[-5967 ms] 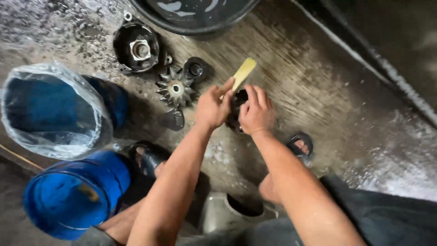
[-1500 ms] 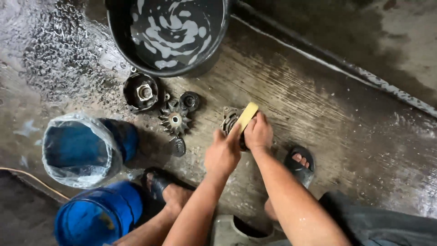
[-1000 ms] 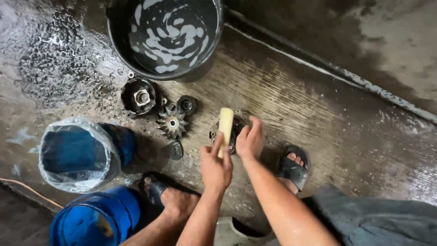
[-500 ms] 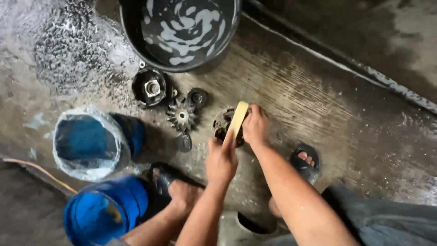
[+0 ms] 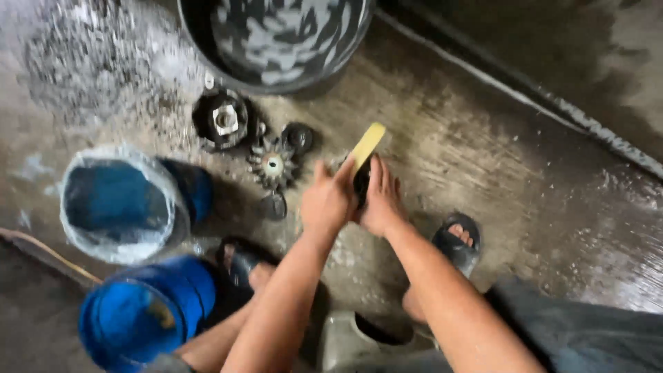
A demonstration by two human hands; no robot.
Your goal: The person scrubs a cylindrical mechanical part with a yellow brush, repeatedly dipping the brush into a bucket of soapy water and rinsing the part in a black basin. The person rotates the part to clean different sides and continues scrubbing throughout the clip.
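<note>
At the far left a blue container [image 5: 114,197] lined with a clear plastic bag stands on the wet concrete floor [image 5: 483,145], and below it a second blue bucket [image 5: 138,314] lies tipped on its side, just beside the person's left foot in a dark sandal [image 5: 235,262]. Further up, a round dark metal housing [image 5: 222,119] sits close under the rim of a big black tub [image 5: 276,41] of soapy water; next to the housing lie a toothed fan-shaped part [image 5: 273,164] and a small dark pulley [image 5: 297,137], with another small dark piece [image 5: 274,205] just below them. In the middle, the left hand [image 5: 326,200] is closed around a yellow-handled brush [image 5: 366,144], whose handle sticks up and to the right above the fingers. The right hand [image 5: 381,202] is pressed against a dark metal part [image 5: 360,183] held between both hands just above the floor; the frame is blurred, so this grip looks like a flat clasp rather than a tight fist. To the right, the other sandalled foot [image 5: 457,240] rests on the floor, and grey trousers [image 5: 587,331] fill the lower right corner.
</note>
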